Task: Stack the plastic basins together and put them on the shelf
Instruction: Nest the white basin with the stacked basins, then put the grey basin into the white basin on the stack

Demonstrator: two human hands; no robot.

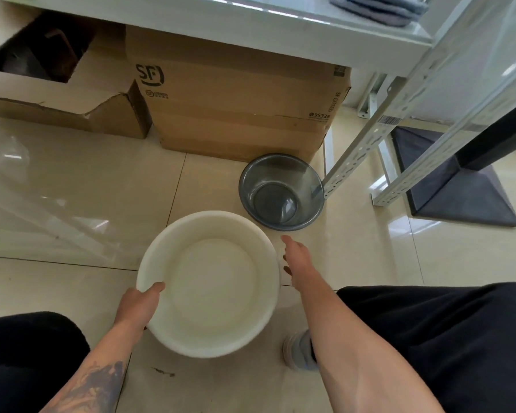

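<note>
Readable print: courier markings on one cardboard box, a barcode label on the shelf post.

The closed cardboard box (245, 93), upper centre of the frame, carries a black "SF" logo on its near face, "SF EXPRESS" running up its right edge and "95338" at its lower right corner; smaller print under the logo is illegible. The barcode sticker (388, 120) on the white shelf upright (367, 150), right of centre, is too small to read.

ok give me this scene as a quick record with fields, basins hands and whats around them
white basin: large, upright, empty, not nested
grey basin: smaller, translucent, upright on the floor, beyond the white one, by the shelf leg
left hand: grips the white basin's near-left rim, thumb over the edge
right hand: at the white basin's right side, fingers hidden behind the rim
shelf: white, above, folded grey cloth on it
cardboard boxes: two, under the shelf
stacking: not yet done
</note>
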